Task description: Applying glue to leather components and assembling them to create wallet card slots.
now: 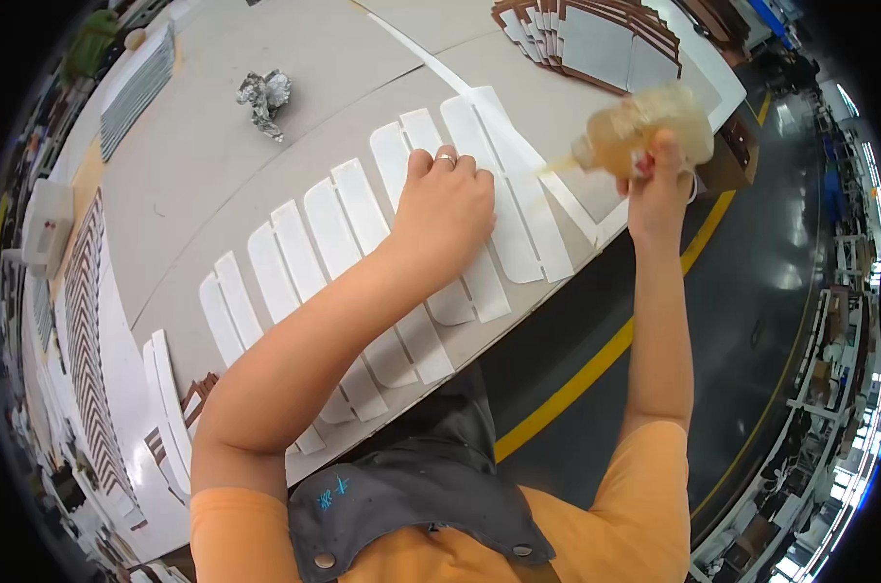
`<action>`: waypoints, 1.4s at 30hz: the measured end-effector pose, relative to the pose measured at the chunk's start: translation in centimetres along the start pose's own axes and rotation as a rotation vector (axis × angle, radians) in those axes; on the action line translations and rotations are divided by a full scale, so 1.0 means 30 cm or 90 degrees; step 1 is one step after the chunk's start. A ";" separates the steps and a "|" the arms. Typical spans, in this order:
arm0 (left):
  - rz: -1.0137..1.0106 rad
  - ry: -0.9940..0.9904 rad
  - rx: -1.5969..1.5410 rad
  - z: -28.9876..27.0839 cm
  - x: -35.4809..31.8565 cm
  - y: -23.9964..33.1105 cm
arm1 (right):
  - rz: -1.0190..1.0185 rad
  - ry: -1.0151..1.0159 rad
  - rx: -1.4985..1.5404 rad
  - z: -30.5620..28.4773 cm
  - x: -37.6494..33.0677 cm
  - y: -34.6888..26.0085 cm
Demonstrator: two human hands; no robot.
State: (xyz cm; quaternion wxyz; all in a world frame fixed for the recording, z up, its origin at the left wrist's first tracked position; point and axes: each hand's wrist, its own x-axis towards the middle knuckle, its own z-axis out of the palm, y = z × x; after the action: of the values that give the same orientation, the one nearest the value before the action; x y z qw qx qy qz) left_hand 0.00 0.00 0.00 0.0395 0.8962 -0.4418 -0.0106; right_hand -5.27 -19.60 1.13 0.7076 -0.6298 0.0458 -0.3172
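Observation:
My right hand is wrapped round a squeeze bottle of yellowish liquid. The bottle is tilted on its side, its thin nozzle pointing left over the rightmost white panel. Beside that panel my left hand rests with its fingers curled and closed, knuckles up; the fingertips and whatever they hold are hidden. Under and around it, more white panels lie in a slanting row along the table's near edge, each looking like a pair of strips side by side with a narrow gap between. My left forearm covers part of several of them.
Fanned brown-edged panels lie at the table's far right. Crumpled foil sits farther back on the grey table. A white container and a zigzag stack of pieces are at the left. A yellow-lined floor drops away at right.

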 end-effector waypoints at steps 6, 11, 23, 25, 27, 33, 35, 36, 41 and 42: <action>0.014 0.044 0.007 0.004 0.002 0.006 | -0.108 0.009 -0.112 0.104 0.179 0.107; 0.035 0.036 0.014 -0.002 -0.005 0.007 | -0.092 -0.026 -0.129 0.145 0.247 0.158; 0.034 0.055 0.002 0.009 -0.008 0.006 | -0.011 -0.032 -0.172 0.101 0.209 0.121; 0.033 0.059 0.003 0.010 -0.007 0.007 | -0.001 -0.024 -0.176 0.085 0.179 0.103; 0.034 0.062 0.004 0.009 -0.005 0.009 | 0.022 -0.025 -0.165 0.064 0.151 0.086; 0.020 0.046 0.019 0.013 0.001 0.007 | 0.023 0.014 -0.210 0.039 0.035 0.026; 0.015 0.051 0.014 0.011 0.002 0.005 | 0.057 -0.005 -0.191 0.004 0.002 0.007; 0.019 0.050 0.014 0.008 0.003 0.006 | 0.090 -0.028 -0.171 -0.016 -0.015 -0.002; 0.002 0.035 0.015 0.007 0.008 0.007 | 0.089 -0.051 -0.136 -0.106 -0.120 -0.032; 0.005 0.034 0.015 0.009 0.009 0.007 | 0.080 -0.069 -0.114 -0.120 -0.141 -0.039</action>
State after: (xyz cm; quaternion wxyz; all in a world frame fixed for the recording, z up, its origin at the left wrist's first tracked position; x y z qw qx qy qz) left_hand -0.03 -0.36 -0.23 0.0410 0.8949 -0.4440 0.0190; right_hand -10.75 -20.56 0.07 0.6686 -0.7024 0.0748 -0.2325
